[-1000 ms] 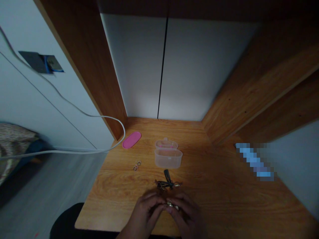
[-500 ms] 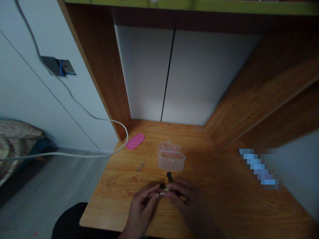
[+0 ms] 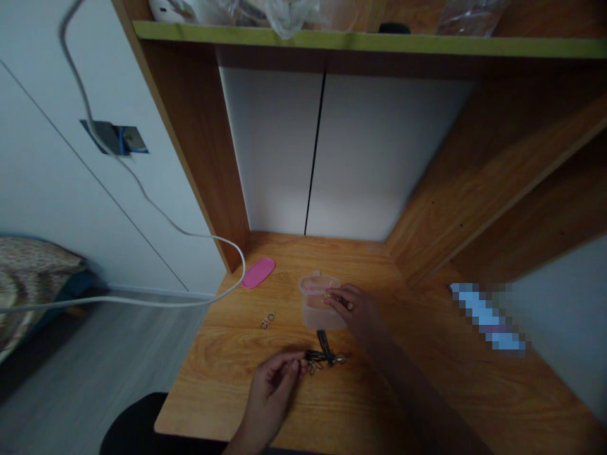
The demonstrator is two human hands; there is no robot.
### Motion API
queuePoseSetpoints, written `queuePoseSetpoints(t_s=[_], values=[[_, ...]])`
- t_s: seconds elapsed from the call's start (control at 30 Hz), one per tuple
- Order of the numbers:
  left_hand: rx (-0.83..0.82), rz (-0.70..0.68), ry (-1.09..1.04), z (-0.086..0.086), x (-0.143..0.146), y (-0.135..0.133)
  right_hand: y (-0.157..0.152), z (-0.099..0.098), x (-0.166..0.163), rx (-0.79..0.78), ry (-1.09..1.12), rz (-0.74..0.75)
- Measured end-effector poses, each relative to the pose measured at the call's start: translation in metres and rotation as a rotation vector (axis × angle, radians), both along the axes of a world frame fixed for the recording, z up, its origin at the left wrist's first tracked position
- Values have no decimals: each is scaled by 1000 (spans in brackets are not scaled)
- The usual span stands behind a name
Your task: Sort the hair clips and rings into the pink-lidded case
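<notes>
Desk [image 3: 218, 392] below two hands set apart, left hand [image 3: 274, 384] and right hand [image 3: 361, 309]; translucent plastic box [image 3: 322, 318] under the right fingertips; black hair clips [image 3: 324, 342] at the left's, grip unclear; small gold-toned piece [image 3: 349, 306] pinched in the right.

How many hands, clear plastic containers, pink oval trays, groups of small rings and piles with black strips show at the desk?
Left hand and right hand: 2
Clear plastic container: 1
Pink oval tray: 1
Group of small rings: 1
Pile with black strips: 1
Total: 6
Single rings and strips are too small to count.
</notes>
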State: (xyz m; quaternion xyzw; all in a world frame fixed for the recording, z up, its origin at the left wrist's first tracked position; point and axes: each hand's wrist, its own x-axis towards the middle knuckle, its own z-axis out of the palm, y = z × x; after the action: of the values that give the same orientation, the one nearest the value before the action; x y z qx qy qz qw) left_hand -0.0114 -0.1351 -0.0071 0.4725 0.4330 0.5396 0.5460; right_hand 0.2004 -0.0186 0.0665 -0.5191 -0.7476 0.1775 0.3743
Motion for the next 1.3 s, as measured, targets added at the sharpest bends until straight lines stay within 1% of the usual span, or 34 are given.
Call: queuePoseSetpoints(t_s=[0.1,0.2,0.33,0.43,0.5,0.63,0.73,0.93,1.17,1.3], values=[[31,-22,46,-2,-1,0,-15,-4,-3,-13,11,26],[74,-74,126,-2,-1,1,-30,-10,-5,-22,32,38],[128,-151,239,5,-2,1,-41,-23,-7,-27,71,-27],[146,-204,309,10,-3,1,-41,-28,-9,-40,100,-105],[150,-209,331,12,-3,1,-38,-27,-11,-55,121,-156],[158,-199,344,13,-2,1,-30,-20,-14,-102,161,-251],[163,-168,315,12,-1,2,-24,-16,-17,-160,174,-269],[158,-112,276,7,-2,1,-11,-12,-21,-242,180,-236],[168,-94,219,11,0,3,-7,-9,-17,-339,123,-59],[150,-100,204,12,0,3,-10,0,-15,-317,54,1]])
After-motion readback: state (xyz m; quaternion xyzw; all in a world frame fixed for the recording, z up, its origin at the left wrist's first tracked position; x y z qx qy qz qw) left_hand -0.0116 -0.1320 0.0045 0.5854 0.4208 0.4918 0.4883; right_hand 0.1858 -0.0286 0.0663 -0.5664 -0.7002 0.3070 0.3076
